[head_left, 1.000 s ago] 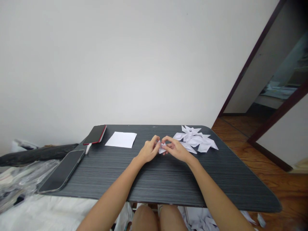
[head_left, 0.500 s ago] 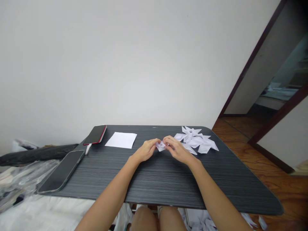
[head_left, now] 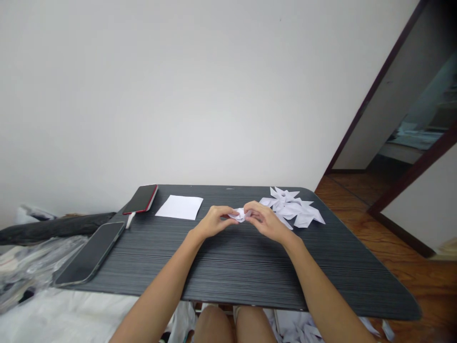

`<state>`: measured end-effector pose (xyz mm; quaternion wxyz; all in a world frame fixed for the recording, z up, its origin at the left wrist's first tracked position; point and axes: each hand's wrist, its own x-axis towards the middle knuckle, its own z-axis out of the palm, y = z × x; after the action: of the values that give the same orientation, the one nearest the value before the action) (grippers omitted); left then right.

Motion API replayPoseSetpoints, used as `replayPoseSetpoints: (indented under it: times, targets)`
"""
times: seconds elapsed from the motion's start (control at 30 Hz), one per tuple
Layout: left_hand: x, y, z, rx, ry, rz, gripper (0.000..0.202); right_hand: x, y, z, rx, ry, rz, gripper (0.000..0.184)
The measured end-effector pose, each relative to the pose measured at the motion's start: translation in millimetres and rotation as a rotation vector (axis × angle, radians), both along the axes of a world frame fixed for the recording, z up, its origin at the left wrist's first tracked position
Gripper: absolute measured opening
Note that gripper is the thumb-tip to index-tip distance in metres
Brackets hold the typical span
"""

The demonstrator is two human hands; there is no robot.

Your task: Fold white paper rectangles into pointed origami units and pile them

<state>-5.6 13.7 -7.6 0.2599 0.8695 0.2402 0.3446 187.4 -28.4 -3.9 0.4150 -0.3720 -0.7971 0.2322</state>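
Between my two hands, over the middle of the dark table, is a small piece of folded white paper. My left hand pinches its left side between thumb and fingers. On the opposite side, my right hand grips it the same way, and the fingers hide part of the folds. Just beyond my right hand lies a pile of folded white paper shapes with pointed tips. To the left of my left hand a stack of white paper sheets rests flat.
A red-edged device with a white plug sits at the table's back left. A large phone lies at the left edge. The dark table stands against a white wall. More folded paper is below the front edge.
The folded paper has been turned and now looks flatter and wider. My fingers have shifted on it, with the left thumb and fingers further apart. The pile and sheets stay put.
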Motion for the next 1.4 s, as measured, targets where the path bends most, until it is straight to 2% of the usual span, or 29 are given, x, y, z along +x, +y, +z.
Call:
replayPoseSetpoints:
  times: [0.1,0.23,0.33,0.43,0.53,0.6,0.67,0.8,0.9,1.0,1.17,1.3,1.4]
  targets:
    - [0.8,-0.6,1.7,0.032,-0.020,0.022,0.026,2.4,0.6,1.1,0.054,-0.065,-0.002,0.007]
    - [1.1,-1.7,3.9,0.014,-0.040,0.041,0.022,2.2,0.5,0.9,0.049,-0.050,-0.106,0.007]
    - [2.6,-2.5,3.3,-0.104,-0.107,0.092,0.023,-1.4,-0.8,1.1,-0.034,0.045,-0.133,0.014]
    - [6.0,-5.6,4.4,-0.280,-0.207,0.139,0.027,-6.1,-2.0,2.6,-0.133,0.192,-0.094,0.018]
    - [9.3,-10.5,8.7,-0.394,-0.281,0.109,0.035,-8.7,-2.1,4.2,-0.215,0.302,-0.087,0.014]
    - [10.3,-12.6,11.3,-0.413,-0.294,0.077,0.044,-9.0,-1.3,4.5,-0.274,0.344,-0.074,0.026]
    - [10.1,-12.5,12.3,-0.401,-0.261,0.075,0.045,-8.9,0.1,3.4,-0.333,0.344,-0.064,0.037]
    - [8.3,-7.5,8.9,-0.323,-0.063,0.158,0.030,-10.9,3.7,-4.2,-0.346,0.237,-0.136,0.018]
    - [7.5,-4.6,5.6,-0.286,0.026,0.197,0.024,-14.1,5.8,-11.0,-0.297,0.202,-0.185,0.016]
    - [8.3,-2.9,3.6,-0.329,-0.010,0.177,0.023,-14.7,7.3,-12.8,-0.307,0.216,-0.202,0.019]
    - [9.6,0.3,1.6,-0.545,-0.150,0.067,0.028,-11.2,7.8,-5.3,-0.397,0.286,-0.115,0.026]
    - [7.0,0.6,1.9,-0.726,-0.251,-0.021,0.039,-11.2,5.8,-1.4,-0.502,0.356,-0.049,0.030]
    - [2.4,2.6,4.2,-0.778,-0.291,-0.028,0.050,-9.5,4.7,-1.1,-0.533,0.351,-0.026,0.033]
